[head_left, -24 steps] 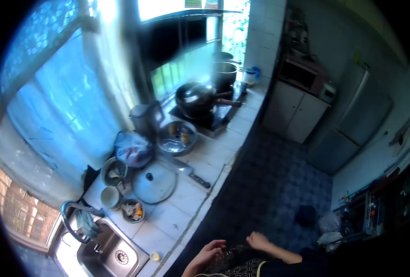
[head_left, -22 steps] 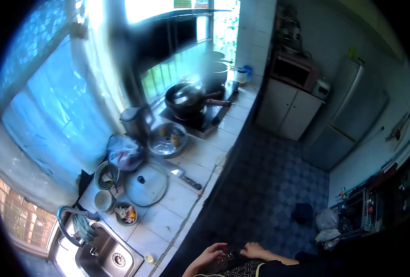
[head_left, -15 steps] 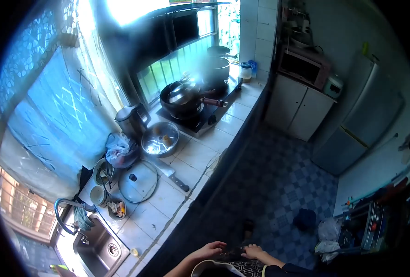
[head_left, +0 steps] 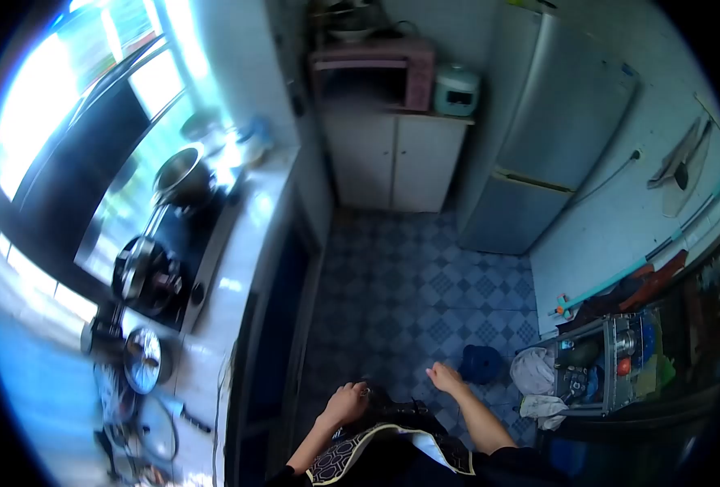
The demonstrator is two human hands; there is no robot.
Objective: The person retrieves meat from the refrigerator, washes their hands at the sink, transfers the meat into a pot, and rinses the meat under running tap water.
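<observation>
My left hand [head_left: 348, 403] is low in the head view, in front of my body, with its fingers curled beside dark cloth. What they close on, if anything, is hidden. Out to the right, above the floor, my right hand [head_left: 447, 377] has its fingers drawn together; I cannot make out anything in them. Between my forearms spreads a dark patterned apron [head_left: 337, 459] with a pale edge, its light inner side partly turned up. A dark blue round thing [head_left: 481, 364] lies on the floor just beyond my right hand.
Along the left runs a tiled counter [head_left: 240, 280] with a pot [head_left: 183, 176], a lidded pan [head_left: 145, 272], a metal bowl [head_left: 146, 361] and a knife [head_left: 195, 420]. Ahead are a white cabinet [head_left: 365, 162], a pink oven [head_left: 419, 77] and a fridge [head_left: 550, 122]. At right stands a rack [head_left: 611, 357].
The view has swung right, toward the cabinet and fridge. My hands have moved farther apart, the right one reaching outward, and the apron's pale inner side shows more.
</observation>
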